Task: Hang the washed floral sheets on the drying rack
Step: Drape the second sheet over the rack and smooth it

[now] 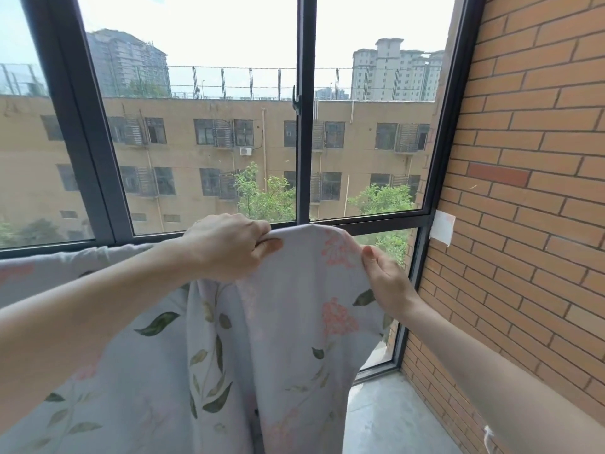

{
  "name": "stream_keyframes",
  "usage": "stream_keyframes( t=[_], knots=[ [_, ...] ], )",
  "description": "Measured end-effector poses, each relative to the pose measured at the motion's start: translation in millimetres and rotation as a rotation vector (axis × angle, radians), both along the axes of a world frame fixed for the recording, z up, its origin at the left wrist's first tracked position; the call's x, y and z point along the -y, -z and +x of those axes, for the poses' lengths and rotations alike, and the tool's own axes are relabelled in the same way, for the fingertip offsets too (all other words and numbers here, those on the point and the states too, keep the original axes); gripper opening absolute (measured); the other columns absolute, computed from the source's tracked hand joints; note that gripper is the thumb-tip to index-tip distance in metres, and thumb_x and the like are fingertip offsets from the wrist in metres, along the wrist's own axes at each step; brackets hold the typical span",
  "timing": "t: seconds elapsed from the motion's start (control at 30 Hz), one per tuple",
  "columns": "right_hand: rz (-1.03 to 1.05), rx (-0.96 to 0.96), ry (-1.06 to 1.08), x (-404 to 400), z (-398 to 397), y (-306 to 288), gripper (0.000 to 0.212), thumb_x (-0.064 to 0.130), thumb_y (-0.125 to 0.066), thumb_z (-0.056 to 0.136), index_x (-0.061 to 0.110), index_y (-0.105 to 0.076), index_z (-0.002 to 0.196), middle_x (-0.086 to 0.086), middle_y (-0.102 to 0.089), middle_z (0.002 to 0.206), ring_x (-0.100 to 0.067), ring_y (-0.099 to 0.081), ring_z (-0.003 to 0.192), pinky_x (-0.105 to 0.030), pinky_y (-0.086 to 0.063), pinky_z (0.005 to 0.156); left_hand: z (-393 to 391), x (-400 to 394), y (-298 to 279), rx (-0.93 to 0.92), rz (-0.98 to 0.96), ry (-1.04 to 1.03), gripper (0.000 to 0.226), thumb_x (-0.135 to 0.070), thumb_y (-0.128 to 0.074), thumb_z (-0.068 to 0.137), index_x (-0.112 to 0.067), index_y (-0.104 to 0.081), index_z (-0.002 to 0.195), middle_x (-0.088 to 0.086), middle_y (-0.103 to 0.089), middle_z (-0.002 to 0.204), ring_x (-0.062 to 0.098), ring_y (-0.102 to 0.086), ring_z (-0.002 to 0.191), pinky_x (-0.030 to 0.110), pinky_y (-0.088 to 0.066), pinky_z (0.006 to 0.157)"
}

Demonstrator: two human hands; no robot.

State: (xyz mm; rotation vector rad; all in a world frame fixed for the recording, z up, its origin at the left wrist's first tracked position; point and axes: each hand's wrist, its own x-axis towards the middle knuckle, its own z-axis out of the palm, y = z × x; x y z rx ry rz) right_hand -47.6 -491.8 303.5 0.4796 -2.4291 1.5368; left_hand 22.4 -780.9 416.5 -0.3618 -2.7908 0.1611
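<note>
I am gripping the floral sheet (288, 322) in both hands: my left hand (229, 247) is pinching its top fold, my right hand (386, 280) is clutching its right edge. It is hanging before the dark-framed window (304, 126), beside the brick wall (523, 158).

Both forearms bare, no sleeves, no rings/watch on left hand (226, 247) or right hand (388, 283)

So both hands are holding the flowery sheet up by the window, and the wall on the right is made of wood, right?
Not wood. The head view shows an orange brick wall on the right. The rest holds: the left hand and right hand both grip the pale floral fabric sheet before the dark-framed window.
</note>
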Motion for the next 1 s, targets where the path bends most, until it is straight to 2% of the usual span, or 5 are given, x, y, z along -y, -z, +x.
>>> stream_keyframes(
  t=[0.43,0.57,0.67,0.8,1.0],
  knots=[
    [-0.085,-0.289,0.162,24.1,-7.3,-43.3,0.022,0.034,-0.057,0.106,0.028,-0.075,0.096,0.007,-0.071,0.070,-0.006,-0.062,0.055,-0.026,-0.050,0.051,18.5,39.3,0.0,-0.024,-0.058,-0.049,0.059,-0.072,-0.010,0.090,-0.030,-0.049,0.084,-0.011,-0.051,0.075,0.012,-0.045,0.067,0.038,-0.038,0.067],
    [0.025,-0.087,0.016,37.1,-9.0,-45.3,0.034,0.054,-0.046,0.105,0.030,-0.071,0.101,-0.004,-0.075,0.087,-0.025,-0.074,0.079,-0.049,-0.061,0.077,22.7,54.0,3.1,-0.046,-0.063,-0.054,0.064,-0.076,-0.006,0.084,-0.030,-0.049,0.082,-0.011,-0.052,0.074,0.018,-0.052,0.076,0.037,-0.037,0.068],
    [-0.013,-0.201,0.070,42.6,-4.8,-53.3,0.032,0.053,-0.049,0.104,0.030,-0.067,0.118,0.010,-0.070,0.114,-0.008,-0.065,0.103,-0.035,-0.052,0.090,23.3,54.3,4.7,-0.079,-0.062,-0.034,0.061,-0.076,-0.006,0.085,-0.030,-0.044,0.077,-0.010,-0.053,0.073,0.020,-0.054,0.075,0.037,-0.036,0.066],
    [0.274,-0.411,0.084,58.8,-0.5,-49.8,0.038,0.050,-0.047,0.106,0.024,-0.062,0.084,0.013,-0.056,0.069,-0.005,-0.052,0.069,-0.033,-0.037,0.076,24.4,51.8,4.9,-0.069,-0.064,-0.066,0.067,-0.079,-0.006,0.083,-0.029,-0.049,0.077,-0.009,-0.056,0.073,0.018,-0.055,0.073,0.037,-0.038,0.065],
    [0.250,-0.466,0.114,63.0,-6.8,-39.7,0.053,0.055,-0.038,0.107,0.018,-0.043,0.070,0.008,-0.043,0.059,-0.013,-0.040,0.054,-0.031,-0.029,0.054,12.4,13.5,3.9,-0.075,-0.046,-0.092,0.056,-0.080,-0.025,0.094,-0.030,-0.050,0.091,-0.006,-0.058,0.082,0.016,-0.057,0.077,0.038,-0.041,0.067]
  ],
)
